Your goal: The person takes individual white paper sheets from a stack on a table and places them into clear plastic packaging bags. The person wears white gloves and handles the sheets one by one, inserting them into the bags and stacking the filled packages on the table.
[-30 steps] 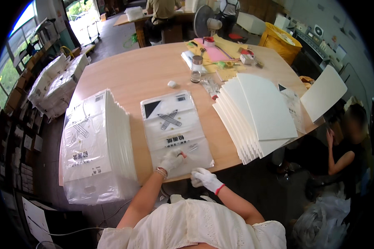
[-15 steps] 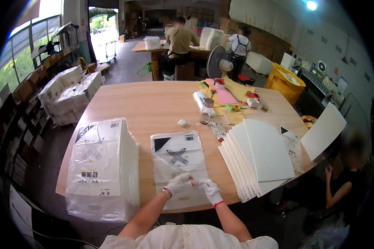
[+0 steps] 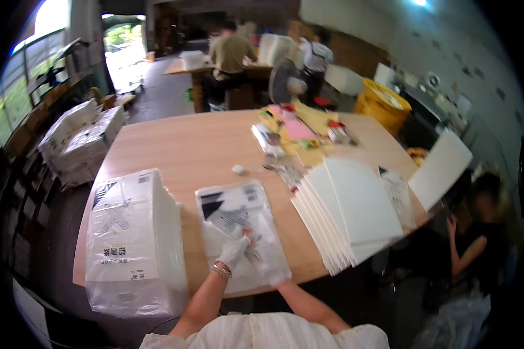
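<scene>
A clear plastic bag [image 3: 262, 212] with a dark corner and a crossed-pencils print lies flat on the table before me. My left hand [image 3: 234, 250], in a white glove with bare fingertips, is closed on the film near the bag's middle, where it creases. My right hand [image 3: 278, 270], also gloved, is at the bag's lower right part. Motion smears its fingers, and I cannot tell whether film covers them. Left of the bag stands a tall stack of filled, printed packs [image 3: 122, 232]. Fanned stacks of white paper [image 3: 355, 209] lie to the right.
Beyond the bag are a small white object [image 3: 239, 170], a jar [image 3: 272, 152] and yellow and pink papers [image 3: 301, 129]. Another printed bag [image 3: 397, 198] lies right of the paper. A person [image 3: 477, 232] sits at the right; two people work at a far table [image 3: 198, 81] behind a fan [image 3: 282, 81].
My view has swung slightly, shifting the scene left. My left hand has moved up the bag; my right has moved down toward its lower right corner. The hands are farther apart, and the film is creased.
</scene>
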Demonstrator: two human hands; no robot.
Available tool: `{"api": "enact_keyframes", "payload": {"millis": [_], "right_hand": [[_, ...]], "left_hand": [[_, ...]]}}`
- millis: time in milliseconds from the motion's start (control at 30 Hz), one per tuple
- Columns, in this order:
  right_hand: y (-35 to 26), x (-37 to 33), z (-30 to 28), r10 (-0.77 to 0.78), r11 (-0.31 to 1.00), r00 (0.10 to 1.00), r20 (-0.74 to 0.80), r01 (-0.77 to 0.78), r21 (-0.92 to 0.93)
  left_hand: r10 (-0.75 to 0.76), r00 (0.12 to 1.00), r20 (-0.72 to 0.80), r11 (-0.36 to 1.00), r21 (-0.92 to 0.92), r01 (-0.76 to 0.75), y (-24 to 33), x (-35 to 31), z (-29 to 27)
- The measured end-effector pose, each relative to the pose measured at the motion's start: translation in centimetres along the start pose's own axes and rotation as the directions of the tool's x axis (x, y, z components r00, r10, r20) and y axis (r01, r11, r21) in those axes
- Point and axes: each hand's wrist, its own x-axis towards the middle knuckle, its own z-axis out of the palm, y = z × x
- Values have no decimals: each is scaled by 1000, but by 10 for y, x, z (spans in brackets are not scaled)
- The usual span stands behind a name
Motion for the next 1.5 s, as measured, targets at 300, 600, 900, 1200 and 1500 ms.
{"api": "enact_keyframes", "payload": {"millis": [300,600,900,1200,1500], "right_hand": [[-40,-29,-128,355,709,835,420,-533,461],[85,-74,-267,92,781,958,-273,-240,-577],[20,-70,-268,-38,667,965,-258,-168,-726],[-25,-206,-220,663,744,660,-353,-529,408],[-51,-169,-97,468,883,711,-524,-393,255]], "left_hand": [[443,895,58,813,394,-428,23,-27,-6],[756,653,-45,624,351,-698,52,-89,32],[204,694,690,734,-577,358,66,-125,128],[29,677,735,1000,-18,-23,87,-129,46],[769,537,346,429,344,-835,27,-164,64]]}}
